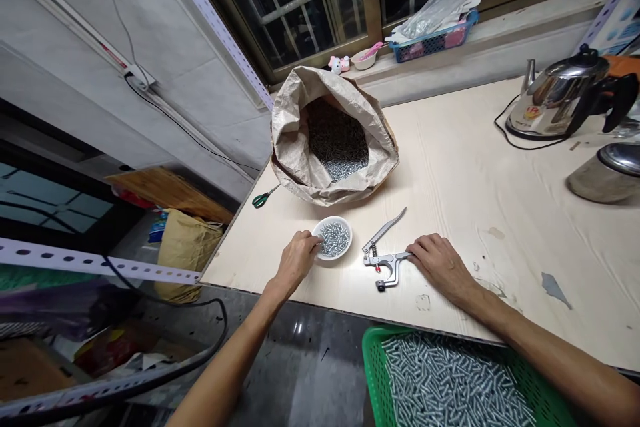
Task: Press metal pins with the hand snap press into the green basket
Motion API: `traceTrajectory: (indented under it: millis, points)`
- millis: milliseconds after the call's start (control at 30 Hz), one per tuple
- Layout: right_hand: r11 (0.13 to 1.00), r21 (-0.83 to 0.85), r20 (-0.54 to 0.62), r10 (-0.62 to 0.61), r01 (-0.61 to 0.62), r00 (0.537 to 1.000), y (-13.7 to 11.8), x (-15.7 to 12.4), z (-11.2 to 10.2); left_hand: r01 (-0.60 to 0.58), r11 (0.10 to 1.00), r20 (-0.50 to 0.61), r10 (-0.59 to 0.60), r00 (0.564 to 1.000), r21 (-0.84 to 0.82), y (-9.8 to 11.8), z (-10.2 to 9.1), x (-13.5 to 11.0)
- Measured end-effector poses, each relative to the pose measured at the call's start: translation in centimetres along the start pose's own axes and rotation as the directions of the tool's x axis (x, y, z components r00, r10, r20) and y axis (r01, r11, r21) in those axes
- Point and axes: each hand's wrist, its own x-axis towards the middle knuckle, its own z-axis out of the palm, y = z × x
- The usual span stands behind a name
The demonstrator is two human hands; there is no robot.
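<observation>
My left hand [299,255] is closed at the near left rim of a small white bowl [351,240], fingertips pinched over its edge. Small silvery metal pieces [334,239], like screws or pins, fill the bowl. To its right, snap-fastener pliers [386,259] lie on the table with their handles spread. They have a spring and a red tip near the jaw. My right hand [440,263] rests on the table, its fingers closed on the end of one handle. Behind the bowl stands a large paper sack [295,177], rolled open, with many similar metal pieces inside.
A green basket [371,367] heaped with metal pieces sits below the table's front edge. Green-handled scissors [261,200] lie left of the sack. A steel kettle [555,97] and a metal canister [605,177] stand at right. A blue basket [430,43] occupies the windowsill.
</observation>
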Motion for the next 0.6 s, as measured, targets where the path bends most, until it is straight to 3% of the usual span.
traceTrajectory:
  millis: [333, 467, 600]
  points:
    - [1.0, -0.018, -0.004, 0.004, -0.004, 1.0, 0.0, 0.0, 0.1, 0.083, 0.989, -0.065, -0.091, 0.994, -0.122, 1.1, 1.2, 0.5]
    - [1.0, -0.021, -0.005, 0.007, -0.007, 1.0, 0.0, 0.1, 0.1, 0.105, 0.955, -0.104, -0.138, 0.985, -0.277, 1.1, 1.1, 0.9]
    - [1.0, -0.009, -0.009, 0.015, -0.015, 1.0, 0.0, 0.2, 0.1, 0.126, 0.869, -0.135, -0.215, 0.967, -0.478, 2.3, -0.4, 0.2]
